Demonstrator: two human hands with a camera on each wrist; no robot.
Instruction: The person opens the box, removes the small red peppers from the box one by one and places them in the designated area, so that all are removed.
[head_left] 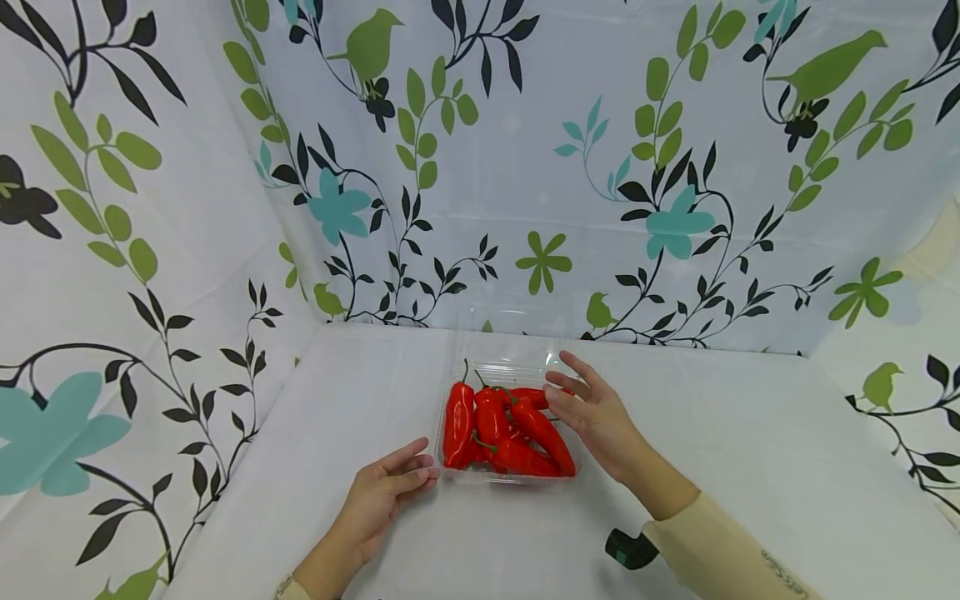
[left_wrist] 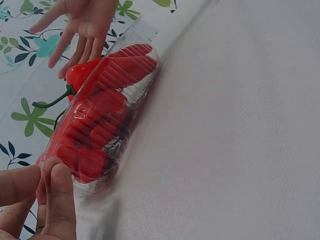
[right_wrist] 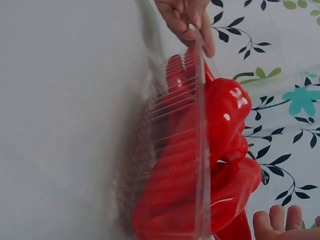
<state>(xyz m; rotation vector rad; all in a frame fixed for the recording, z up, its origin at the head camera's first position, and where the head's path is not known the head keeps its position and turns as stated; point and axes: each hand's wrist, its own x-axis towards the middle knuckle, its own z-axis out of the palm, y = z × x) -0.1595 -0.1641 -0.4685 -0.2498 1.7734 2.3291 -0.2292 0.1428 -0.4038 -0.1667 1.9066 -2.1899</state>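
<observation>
Several glossy red peppers (head_left: 491,417) with green stems lie in a clear plastic clamshell container (head_left: 506,479) on the white table. Its transparent lid (head_left: 510,321) stands raised at the back. My left hand (head_left: 386,492) is at the container's near left corner, fingertips right at the rim, fingers loosely bent. Over the right side, my right hand (head_left: 600,417) hovers with spread fingers and nothing between them. Through the ribbed wall, the peppers (left_wrist: 95,130) show heaped in the left wrist view. From the right, some peppers (right_wrist: 230,107) rise above the rim.
White cloth (head_left: 360,383) covers the table around the container. A patterned curtain (head_left: 525,167) with leaves, birds and flowers hangs behind and at both sides. A dark strap-like piece (head_left: 630,550) is by the right sleeve (head_left: 720,542).
</observation>
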